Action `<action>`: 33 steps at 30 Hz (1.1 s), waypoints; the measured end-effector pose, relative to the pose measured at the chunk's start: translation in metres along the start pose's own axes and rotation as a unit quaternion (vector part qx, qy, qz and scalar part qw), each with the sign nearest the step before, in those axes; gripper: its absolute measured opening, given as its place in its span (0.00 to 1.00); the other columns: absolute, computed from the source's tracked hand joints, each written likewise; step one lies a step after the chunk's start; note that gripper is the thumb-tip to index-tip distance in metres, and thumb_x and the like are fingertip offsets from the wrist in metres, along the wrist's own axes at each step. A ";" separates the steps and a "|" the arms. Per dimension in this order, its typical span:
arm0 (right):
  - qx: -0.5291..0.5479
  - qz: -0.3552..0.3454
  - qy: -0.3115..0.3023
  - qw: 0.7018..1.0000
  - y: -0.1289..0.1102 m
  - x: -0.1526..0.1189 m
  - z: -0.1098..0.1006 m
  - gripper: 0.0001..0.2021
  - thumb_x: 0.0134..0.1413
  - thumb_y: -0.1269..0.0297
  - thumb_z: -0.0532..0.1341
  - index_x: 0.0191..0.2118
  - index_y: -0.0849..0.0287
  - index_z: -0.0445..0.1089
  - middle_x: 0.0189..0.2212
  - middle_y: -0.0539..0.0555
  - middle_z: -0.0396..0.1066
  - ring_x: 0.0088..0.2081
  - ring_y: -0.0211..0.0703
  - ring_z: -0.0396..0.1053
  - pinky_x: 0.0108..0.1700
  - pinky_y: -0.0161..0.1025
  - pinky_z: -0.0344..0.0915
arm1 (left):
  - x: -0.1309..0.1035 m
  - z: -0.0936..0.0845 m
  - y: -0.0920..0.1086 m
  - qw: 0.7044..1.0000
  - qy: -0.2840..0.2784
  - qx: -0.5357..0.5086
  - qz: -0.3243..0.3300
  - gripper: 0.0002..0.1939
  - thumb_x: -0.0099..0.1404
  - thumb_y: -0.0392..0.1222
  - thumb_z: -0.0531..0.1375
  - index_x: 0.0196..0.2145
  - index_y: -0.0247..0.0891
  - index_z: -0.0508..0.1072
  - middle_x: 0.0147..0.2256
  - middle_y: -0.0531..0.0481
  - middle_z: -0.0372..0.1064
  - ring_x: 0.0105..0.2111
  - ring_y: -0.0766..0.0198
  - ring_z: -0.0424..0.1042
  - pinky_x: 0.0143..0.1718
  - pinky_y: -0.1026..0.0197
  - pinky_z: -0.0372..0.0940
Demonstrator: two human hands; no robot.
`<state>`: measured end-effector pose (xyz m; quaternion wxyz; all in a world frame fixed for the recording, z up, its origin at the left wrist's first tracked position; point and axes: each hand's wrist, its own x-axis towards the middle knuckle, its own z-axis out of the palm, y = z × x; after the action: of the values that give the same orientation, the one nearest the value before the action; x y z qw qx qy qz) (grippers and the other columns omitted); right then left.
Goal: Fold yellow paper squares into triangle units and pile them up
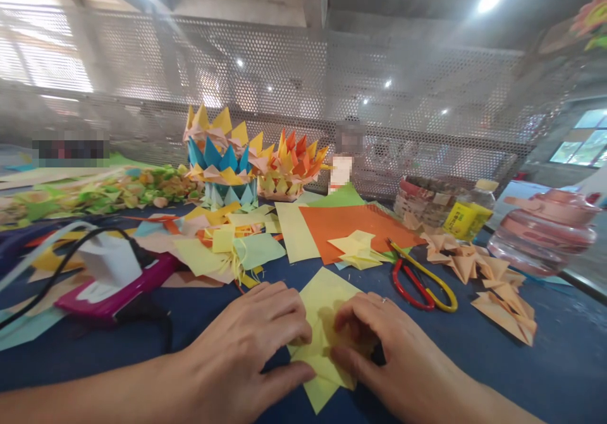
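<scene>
On the dark blue table in front of me lies a folded sheet of pale yellow paper [325, 294], its points facing away from and toward me, with creases near its middle. My left hand [265, 335] is at its left edge, fingers curled and thumb pressing near the front. On the opposite side, my right hand [379, 342] has its fingers bent over the paper and its thumb on the surface; part of that edge is hidden under it. Red-and-yellow scissors [420, 282] lie beyond my right hand. A pale yellow folded paper star [358, 248] sits past the sheet.
An orange sheet [351, 222] and paper scraps [227, 241] lie behind. Folded paper crowns [222, 158] stand farther back. At left is a magenta power strip [118, 291] with a white plug. Peach folded pieces [507, 304] and a pink bottle [545, 231] are at right.
</scene>
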<state>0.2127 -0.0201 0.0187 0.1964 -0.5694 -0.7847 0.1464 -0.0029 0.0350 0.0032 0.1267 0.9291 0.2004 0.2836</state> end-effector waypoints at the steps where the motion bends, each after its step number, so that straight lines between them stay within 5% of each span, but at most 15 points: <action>1: 0.003 -0.004 -0.010 1.000 -0.001 0.000 -0.001 0.03 0.53 0.68 0.63 0.32 0.57 0.67 0.30 0.48 0.69 0.34 0.41 0.66 0.38 0.38 0.61 | 0.001 -0.001 0.000 1.000 -0.002 0.008 0.011 0.02 0.65 0.34 0.57 0.34 0.37 0.68 0.34 0.51 0.66 0.36 0.61 0.65 0.41 0.57 0.58; 5: 0.025 -0.026 0.005 0.999 -0.002 0.002 -0.005 0.11 0.66 0.64 0.51 0.32 0.58 0.66 0.31 0.50 0.68 0.36 0.41 0.66 0.39 0.38 0.61 | 0.000 -0.003 -0.001 0.998 -0.012 0.036 0.057 0.11 0.69 0.30 0.50 0.34 0.38 0.70 0.34 0.51 0.66 0.35 0.62 0.64 0.38 0.58 0.57; 10: 0.023 -0.027 0.022 0.999 0.003 0.003 -0.007 0.11 0.68 0.63 0.48 0.43 0.56 0.66 0.40 0.52 0.66 0.43 0.43 0.65 0.47 0.41 0.61 | -0.004 -0.002 0.000 0.996 -0.005 0.047 0.074 0.12 0.69 0.28 0.50 0.34 0.37 0.71 0.35 0.50 0.67 0.35 0.61 0.64 0.38 0.57 0.57; 19: 0.001 0.007 0.017 1.000 0.000 0.002 0.000 0.04 0.53 0.73 0.60 0.32 0.57 0.66 0.32 0.49 0.69 0.36 0.41 0.66 0.38 0.37 0.61 | 0.000 -0.001 0.003 0.994 0.021 0.068 0.083 0.14 0.66 0.26 0.49 0.38 0.38 0.72 0.35 0.50 0.70 0.35 0.61 0.67 0.38 0.59 0.61; 26: 0.025 0.016 0.013 0.999 0.001 0.002 0.002 0.06 0.51 0.73 0.61 0.35 0.55 0.71 0.26 0.46 0.69 0.27 0.37 0.65 0.30 0.34 0.58 | -0.006 0.008 0.012 0.974 0.112 0.154 0.123 0.15 0.73 0.32 0.47 0.37 0.38 0.73 0.32 0.51 0.74 0.32 0.64 0.70 0.41 0.59 0.63; 33: 0.022 0.017 0.006 1.000 -0.002 0.004 0.002 0.06 0.50 0.74 0.59 0.30 0.57 0.71 0.23 0.46 0.69 0.25 0.35 0.64 0.28 0.33 0.58 | -0.010 0.012 0.014 0.982 0.086 0.128 0.113 0.13 0.72 0.34 0.49 0.37 0.39 0.74 0.28 0.53 0.72 0.29 0.65 0.70 0.38 0.60 0.64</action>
<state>0.2090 -0.0173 0.0188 0.2106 -0.5793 -0.7702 0.1637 0.0007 0.0168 -0.0061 -0.0437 0.9266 0.1392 0.3465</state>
